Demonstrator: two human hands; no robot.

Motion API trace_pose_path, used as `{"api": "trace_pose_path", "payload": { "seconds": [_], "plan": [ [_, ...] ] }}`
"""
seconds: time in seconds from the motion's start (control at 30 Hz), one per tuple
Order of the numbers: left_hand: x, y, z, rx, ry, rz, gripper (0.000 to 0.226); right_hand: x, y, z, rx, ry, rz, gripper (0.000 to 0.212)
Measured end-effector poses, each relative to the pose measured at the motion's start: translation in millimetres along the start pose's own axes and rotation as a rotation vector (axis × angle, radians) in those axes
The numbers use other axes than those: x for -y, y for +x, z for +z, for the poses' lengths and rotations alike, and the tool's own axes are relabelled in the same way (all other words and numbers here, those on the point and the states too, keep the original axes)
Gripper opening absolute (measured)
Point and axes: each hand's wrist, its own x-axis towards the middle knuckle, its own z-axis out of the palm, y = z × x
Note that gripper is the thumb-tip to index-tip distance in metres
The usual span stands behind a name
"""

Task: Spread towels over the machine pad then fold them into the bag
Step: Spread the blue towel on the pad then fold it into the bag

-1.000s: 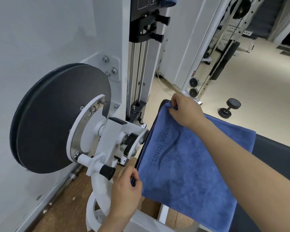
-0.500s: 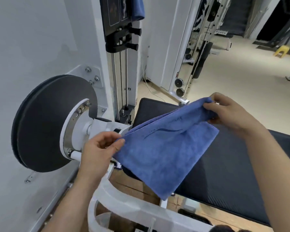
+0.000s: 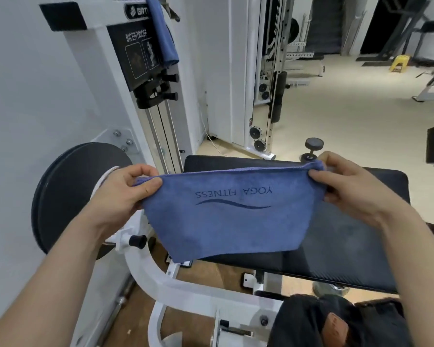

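While the disc [image 3: 68,196] sits at nine o'clock, the left hand [image 3: 133,189] pinches one top corner of the towel [image 3: 226,214] between thumb and fingers. A second towel [image 3: 164,38] hangs on the machine at eleven o'clock. The held towel hangs at the centre, its print upside down, in front of the pad [image 3: 348,246]. The right hand [image 3: 348,186], well apart at two o'clock, pinches the other corner.

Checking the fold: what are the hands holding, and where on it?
The blue towel, by its upper corners: the left hand pinches one, the right hand the other.
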Motion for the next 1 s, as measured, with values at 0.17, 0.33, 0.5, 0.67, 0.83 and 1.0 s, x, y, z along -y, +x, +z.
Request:
{"api": "trace_pose_path", "payload": {
  "seconds": [0.17,0.33,0.5,0.67,0.83,1.0],
  "plan": [
    [-5.8,-14.8,-2.2,-0.114,-0.28,0.034,0.017,2.4,-29.7,15.8,0.011,0.095,0.047,0.031],
    [-8.3,-33.7,-27.4,-0.102,-0.152,0.116,0.023,-4.7,-56.4,54.5,-0.109,0.118,-0.016,0.043],
    [-2.2,-51.3,-65.6,-0.056,0.146,0.173,0.034,-10.4,-82.0,93.6,-0.195,0.079,-0.106,0.037],
    [-8.2,-66.1,-75.2,-0.007,0.24,0.211,0.035,-13.3,-94.1,110.9,-0.144,-0.577,-0.023,0.034],
    [-47.7,-77.7,-65.6,0.233,0.458,0.352,0.033,-4.8,-96.8,155.6,0.017,-0.906,-0.09,0.048],
    [-59.0,-84.1,-46.7,0.383,0.442,0.351,0.029,49.5,-97.1,229.7,0.303,-0.249,-0.329,0.05]
  ]
}}
